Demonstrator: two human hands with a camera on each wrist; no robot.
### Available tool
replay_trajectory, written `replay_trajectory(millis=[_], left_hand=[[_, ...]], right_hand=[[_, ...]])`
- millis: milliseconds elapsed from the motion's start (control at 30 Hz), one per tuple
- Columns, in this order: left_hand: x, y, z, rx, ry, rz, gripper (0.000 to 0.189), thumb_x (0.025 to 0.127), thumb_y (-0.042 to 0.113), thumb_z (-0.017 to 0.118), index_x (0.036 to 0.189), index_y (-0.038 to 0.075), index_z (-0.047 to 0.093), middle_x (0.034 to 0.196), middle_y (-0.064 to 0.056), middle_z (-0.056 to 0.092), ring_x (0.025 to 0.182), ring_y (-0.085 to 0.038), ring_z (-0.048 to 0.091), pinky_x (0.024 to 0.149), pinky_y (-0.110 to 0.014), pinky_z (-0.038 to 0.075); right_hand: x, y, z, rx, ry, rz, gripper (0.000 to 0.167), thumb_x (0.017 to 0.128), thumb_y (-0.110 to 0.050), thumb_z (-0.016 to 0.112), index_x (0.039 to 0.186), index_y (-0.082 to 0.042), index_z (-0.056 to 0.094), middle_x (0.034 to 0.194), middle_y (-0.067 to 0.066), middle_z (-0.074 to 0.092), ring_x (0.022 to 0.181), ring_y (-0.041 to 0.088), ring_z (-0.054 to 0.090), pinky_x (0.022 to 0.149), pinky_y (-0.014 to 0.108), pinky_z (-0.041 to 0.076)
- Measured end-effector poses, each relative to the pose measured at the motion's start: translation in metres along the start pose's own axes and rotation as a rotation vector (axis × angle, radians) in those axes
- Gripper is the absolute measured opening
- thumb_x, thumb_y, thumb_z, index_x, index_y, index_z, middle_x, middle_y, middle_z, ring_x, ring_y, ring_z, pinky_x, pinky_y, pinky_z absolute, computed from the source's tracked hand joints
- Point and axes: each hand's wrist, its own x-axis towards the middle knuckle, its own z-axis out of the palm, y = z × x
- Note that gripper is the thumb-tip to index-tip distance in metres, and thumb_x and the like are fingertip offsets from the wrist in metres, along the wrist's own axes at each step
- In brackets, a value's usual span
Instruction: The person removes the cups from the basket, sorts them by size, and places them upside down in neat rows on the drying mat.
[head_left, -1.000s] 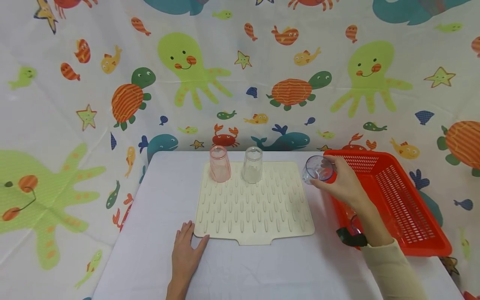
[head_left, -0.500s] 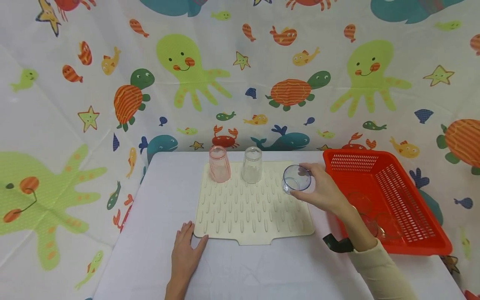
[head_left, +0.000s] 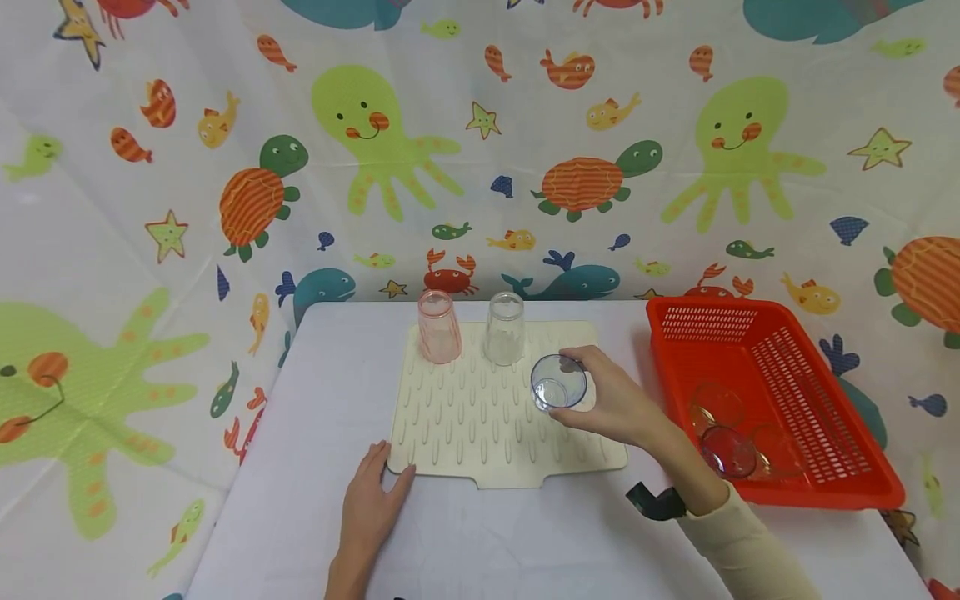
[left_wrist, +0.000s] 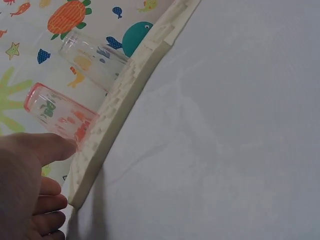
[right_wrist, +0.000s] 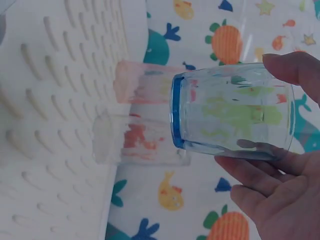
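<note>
My right hand point(head_left: 615, 400) pinches a clear blue-tinted glass tumbler point(head_left: 558, 385) between thumb and fingers, over the right half of a cream drying mat point(head_left: 510, 450). In the right wrist view, the tumbler's thick blue end point(right_wrist: 177, 112) faces the mat with a gap between. A pink glass point(head_left: 439, 329) and a colourless glass point(head_left: 505, 331) stand side by side on the mat's back left part, both narrower at the top. My left hand point(head_left: 371, 500) rests on the table, thumb and fingertips at the mat's front left corner; the left wrist view shows the thumb point(left_wrist: 55, 148) beside the mat's edge.
To the right, a red plastic basket point(head_left: 847, 433) with slotted walls holds several glasses, one of them a purple-rimmed glass point(head_left: 729, 452). White cloth point(head_left: 480, 542) covers the table. A curtain point(head_left: 480, 167) printed with sea animals hangs behind.
My right hand has carried the blue-tinted tumbler left and nearer, from the basket's left edge to over the mat. The basket's glasses now show more. My left hand stays in place.
</note>
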Motion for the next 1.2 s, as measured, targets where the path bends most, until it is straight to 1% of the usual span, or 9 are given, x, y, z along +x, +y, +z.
replay_trajectory(millis=[133, 233, 333, 500, 600, 700, 867, 1067, 1200], left_hand=[[0.000, 0.017, -0.006, -0.038, -0.003, 0.023, 0.069, 0.093, 0.036, 0.070, 0.145, -0.003, 0.048, 0.154, -0.021, 0.046, 0.149, -0.038, 0.035, 0.124, -0.052, 0.032], [0.000, 0.032, -0.011, -0.076, 0.003, 0.074, 0.068, 0.092, 0.037, 0.072, 0.144, -0.002, 0.050, 0.152, -0.019, 0.048, 0.146, -0.037, 0.040, 0.122, -0.052, 0.036], [0.001, 0.049, -0.017, -0.137, -0.009, 0.131, 0.068, 0.091, 0.039, 0.074, 0.144, 0.002, 0.052, 0.150, -0.016, 0.052, 0.144, -0.035, 0.045, 0.120, -0.052, 0.039], [0.001, 0.079, -0.028, -0.213, -0.056, 0.221, 0.069, 0.088, 0.044, 0.075, 0.143, 0.007, 0.054, 0.149, -0.010, 0.055, 0.142, -0.031, 0.048, 0.117, -0.053, 0.043], [0.001, 0.096, -0.033, -0.245, -0.090, 0.270, 0.070, 0.085, 0.044, 0.078, 0.142, 0.011, 0.056, 0.148, -0.006, 0.056, 0.139, -0.028, 0.052, 0.114, -0.052, 0.047], [0.001, 0.109, -0.037, -0.285, -0.132, 0.325, 0.070, 0.083, 0.045, 0.079, 0.143, 0.016, 0.056, 0.147, -0.001, 0.057, 0.136, -0.025, 0.055, 0.111, -0.048, 0.051], [0.001, 0.127, -0.044, -0.365, -0.216, 0.428, 0.071, 0.081, 0.047, 0.081, 0.143, 0.024, 0.055, 0.146, 0.005, 0.057, 0.135, -0.019, 0.056, 0.110, -0.040, 0.052], [0.002, 0.141, -0.049, -0.401, -0.279, 0.571, 0.071, 0.081, 0.044, 0.082, 0.144, 0.029, 0.053, 0.144, 0.009, 0.058, 0.134, -0.015, 0.056, 0.108, -0.041, 0.054], [0.002, 0.147, -0.051, -0.430, -0.322, 0.633, 0.072, 0.080, 0.043, 0.084, 0.143, 0.025, 0.054, 0.141, 0.007, 0.061, 0.131, -0.016, 0.059, 0.107, -0.044, 0.054]], right_hand=[[-0.002, -0.007, 0.004, 0.013, -0.007, -0.044, 0.085, 0.071, -0.028, 0.089, 0.143, -0.009, 0.046, 0.134, 0.010, 0.058, 0.115, 0.028, 0.063, 0.091, 0.047, 0.063], [-0.003, -0.012, 0.006, 0.011, -0.010, -0.066, 0.084, 0.072, -0.029, 0.089, 0.142, -0.010, 0.047, 0.133, 0.008, 0.059, 0.114, 0.024, 0.062, 0.091, 0.045, 0.063], [-0.004, -0.018, 0.007, 0.017, -0.023, -0.068, 0.084, 0.071, -0.029, 0.089, 0.142, -0.012, 0.047, 0.134, 0.007, 0.058, 0.115, 0.023, 0.062, 0.091, 0.044, 0.063], [-0.007, -0.029, 0.009, 0.025, -0.054, -0.069, 0.084, 0.071, -0.030, 0.089, 0.142, -0.015, 0.047, 0.134, 0.004, 0.058, 0.116, 0.021, 0.061, 0.091, 0.042, 0.064], [-0.009, -0.034, 0.011, 0.028, -0.073, -0.088, 0.083, 0.072, -0.031, 0.088, 0.142, -0.016, 0.047, 0.133, 0.003, 0.058, 0.115, 0.020, 0.061, 0.092, 0.041, 0.063], [-0.010, -0.038, 0.014, 0.030, -0.087, -0.111, 0.081, 0.072, -0.031, 0.088, 0.141, -0.017, 0.048, 0.133, 0.002, 0.059, 0.114, 0.017, 0.061, 0.093, 0.040, 0.063], [-0.013, -0.042, 0.017, 0.029, -0.106, -0.143, 0.081, 0.071, -0.031, 0.089, 0.140, -0.019, 0.048, 0.131, -0.001, 0.060, 0.114, 0.013, 0.061, 0.094, 0.038, 0.062], [-0.017, -0.048, 0.018, 0.052, -0.132, -0.189, 0.082, 0.071, -0.032, 0.090, 0.140, -0.019, 0.048, 0.131, -0.003, 0.059, 0.115, 0.011, 0.060, 0.096, 0.037, 0.061], [-0.020, -0.053, 0.018, 0.071, -0.157, -0.208, 0.082, 0.071, -0.033, 0.090, 0.140, -0.019, 0.048, 0.133, -0.004, 0.058, 0.116, 0.011, 0.060, 0.098, 0.037, 0.061]])
